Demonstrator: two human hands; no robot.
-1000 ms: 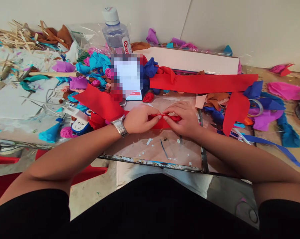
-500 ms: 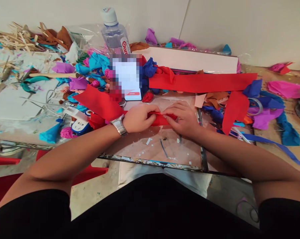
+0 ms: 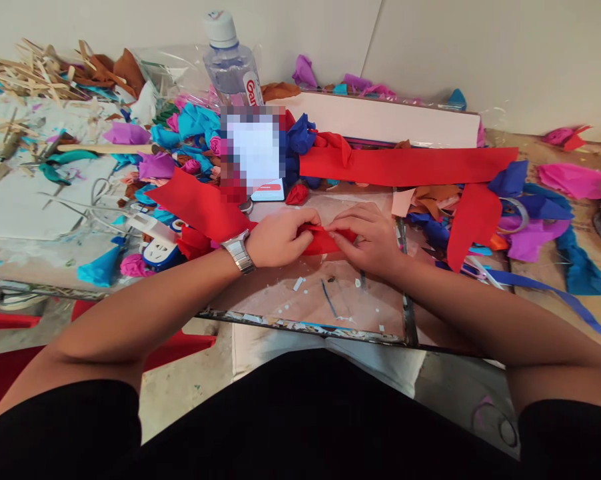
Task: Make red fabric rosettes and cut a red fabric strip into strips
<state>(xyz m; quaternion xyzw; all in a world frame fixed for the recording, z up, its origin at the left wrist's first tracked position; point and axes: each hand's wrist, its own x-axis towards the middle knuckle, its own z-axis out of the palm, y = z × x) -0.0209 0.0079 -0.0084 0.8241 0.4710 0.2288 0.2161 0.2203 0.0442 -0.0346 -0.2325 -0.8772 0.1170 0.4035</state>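
Between my two hands, a strip of red crepe paper (image 3: pixel 323 244) is held just above the table, its upper edge folded. My left hand (image 3: pixel 280 239), with a metal watch at the wrist, pinches the strip between thumb and curled fingers. My right hand (image 3: pixel 364 237) pinches the same paper at its right part with thumb and fingertips. A wider red paper piece (image 3: pixel 195 203) runs out to the left behind my left wrist; whether it joins the held strip is hidden. Just beyond my hands lies a small rolled red paper rosette (image 3: pixel 296 195).
A phone (image 3: pixel 258 160) leans upright before a plastic bottle (image 3: pixel 233 73). A long red strip (image 3: pixel 405 167) lies behind my hands. Scissors (image 3: pixel 88 208) and a power strip (image 3: pixel 160 252) are at left, wood sticks (image 3: pixel 40 73) farther back. Blue paper (image 3: pixel 580 260) lies at right.
Both hands keep nearly the same place and grip on the red paper. The view has shifted very slightly.
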